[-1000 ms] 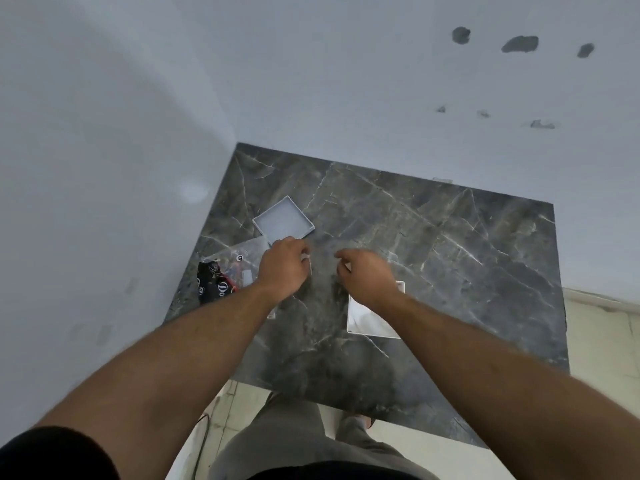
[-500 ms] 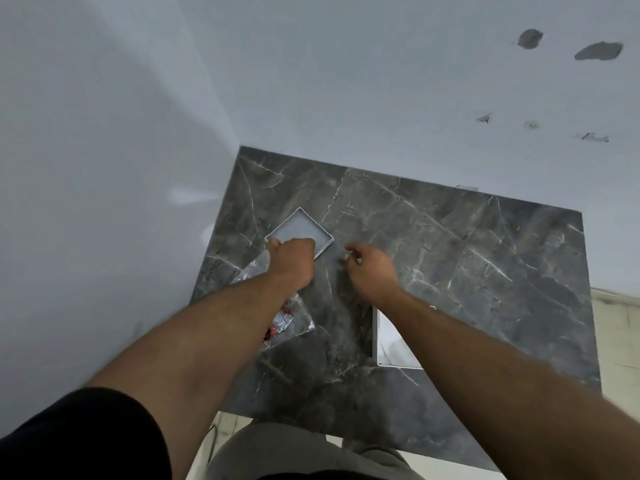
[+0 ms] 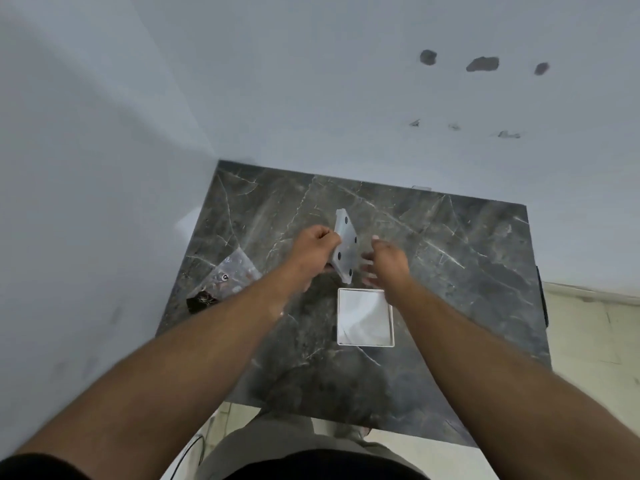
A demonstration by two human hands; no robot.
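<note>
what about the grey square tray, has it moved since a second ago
Yes. The left hand has lifted the grey square plastic tray up off the dark marble table and tipped it on edge.

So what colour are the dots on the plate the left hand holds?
Black dots on a pale grey plate, gripped by the left hand; head view.

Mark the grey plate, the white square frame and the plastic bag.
grey plate [image 3: 347, 247], head view, face between its holes
white square frame [image 3: 365, 317], head view, bare middle
plastic bag [image 3: 235, 271], head view, clear middle
</note>
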